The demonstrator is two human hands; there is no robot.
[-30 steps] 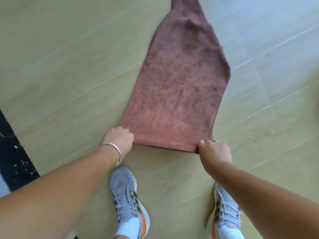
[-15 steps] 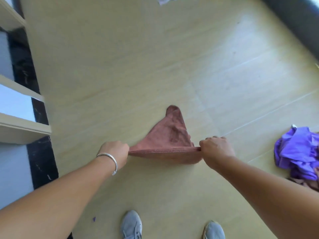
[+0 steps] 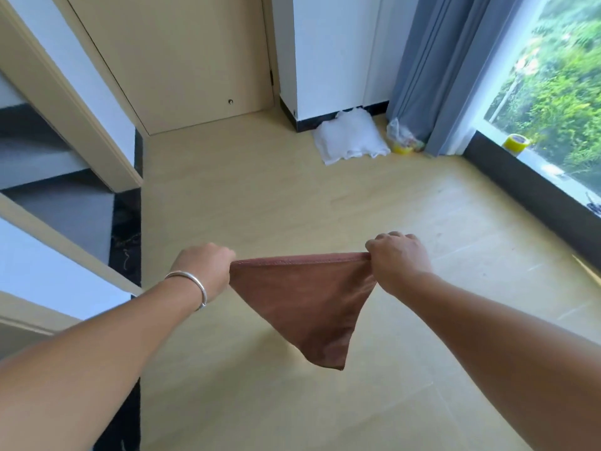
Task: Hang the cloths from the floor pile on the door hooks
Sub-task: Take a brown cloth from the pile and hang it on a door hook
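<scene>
The cloth [image 3: 302, 301], on the floor [image 3: 260, 206] a second ago, now hangs lifted. Left hand [image 3: 203, 271] and right hand [image 3: 398, 265] each pinch a top corner; top edge runs nine-to-three, tip points six o'clock.

Pale wood-look floor [image 3: 260, 196], white bag [image 3: 351, 136] slumped against a dark skirting board [image 3: 312, 123]; grey curtain [image 3: 445, 60] hung beside a bright window [image 3: 553, 92], yellow tape roll [image 3: 515, 144] sat on the sill; clear plastic bag [image 3: 401, 135] lay near the curtain's foot
</scene>
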